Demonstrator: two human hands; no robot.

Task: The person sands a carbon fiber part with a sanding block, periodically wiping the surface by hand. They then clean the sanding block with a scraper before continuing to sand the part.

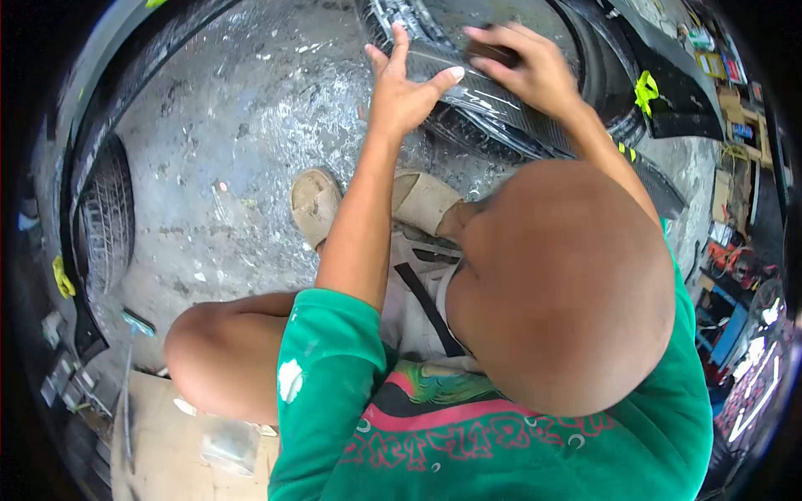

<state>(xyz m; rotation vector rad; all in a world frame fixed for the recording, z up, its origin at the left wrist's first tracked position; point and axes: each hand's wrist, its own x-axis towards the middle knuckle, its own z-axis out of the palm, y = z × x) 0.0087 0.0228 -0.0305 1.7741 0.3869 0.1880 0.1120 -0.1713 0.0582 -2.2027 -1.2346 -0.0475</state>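
A glossy black panel with a carbon-fibre weave [484,92] lies at the top of the view, just beyond my feet. My left hand [408,90] rests at its left end with fingers spread and thumb stretched out across the surface. Over the panel's upper edge, my right hand [530,71] grips a small dark block [494,55] between thumb and fingers. This hand is slightly blurred, and the underside of the block is hidden. White streaks and reflections show on the panel near both hands.
Large curved black parts with yellow-green ties [646,92] stand left and right. A tyre [109,217] is at left, near a long-handled brush or squeegee [138,322]. Cardboard [167,426] lies beside me with a clear plastic item [230,448]. Cluttered shelves [743,134] line the right.
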